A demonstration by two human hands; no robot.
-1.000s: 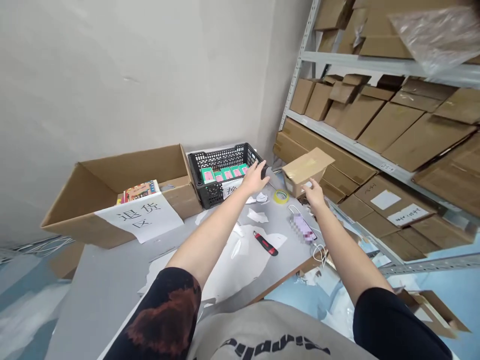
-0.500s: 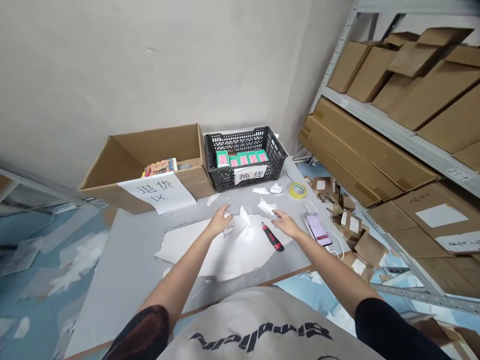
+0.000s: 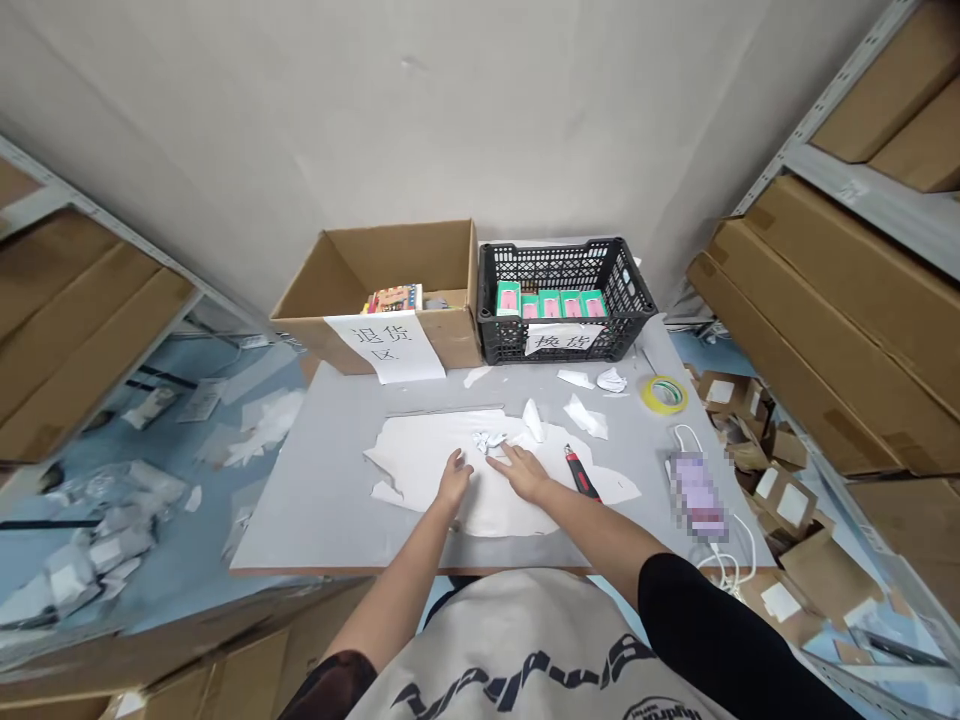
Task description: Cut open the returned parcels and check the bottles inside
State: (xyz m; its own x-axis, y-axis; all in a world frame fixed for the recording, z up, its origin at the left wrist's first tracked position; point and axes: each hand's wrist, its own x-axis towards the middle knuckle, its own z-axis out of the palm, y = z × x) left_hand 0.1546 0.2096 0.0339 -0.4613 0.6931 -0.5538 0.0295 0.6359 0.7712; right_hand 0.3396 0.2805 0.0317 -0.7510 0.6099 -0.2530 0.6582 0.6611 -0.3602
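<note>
- The person's left hand (image 3: 454, 478) lies open on a torn white sheet of paper (image 3: 420, 455), with its fingers (image 3: 457, 458) loose and holding nothing.
- The right hand (image 3: 523, 472) is open too, with its fingers spread flat. It grips nothing and sits just beside a crumpled paper bit (image 3: 489, 440).
- That crumpled bit is near the middle of the sheet, between the 2 hands and a little farther away.
- The sheet lies on a grey table (image 3: 300, 510) and has ragged edges.
- Loose white paper scraps (image 3: 585, 416) lie on the far side of the sheet, not gathered up yet.
- A red and black box cutter (image 3: 579, 472) lies to the right of the right hand, and nobody is holding it.
- Farther right are a yellow tape roll (image 3: 664, 394) and a blurred phone (image 3: 697, 495).
- At the far edge, a black plastic crate (image 3: 566, 262) holds a row of green boxes (image 3: 551, 305).
- To its left stands an open cardboard box (image 3: 397, 265) with a paper sign (image 3: 382, 348) on its front.
</note>
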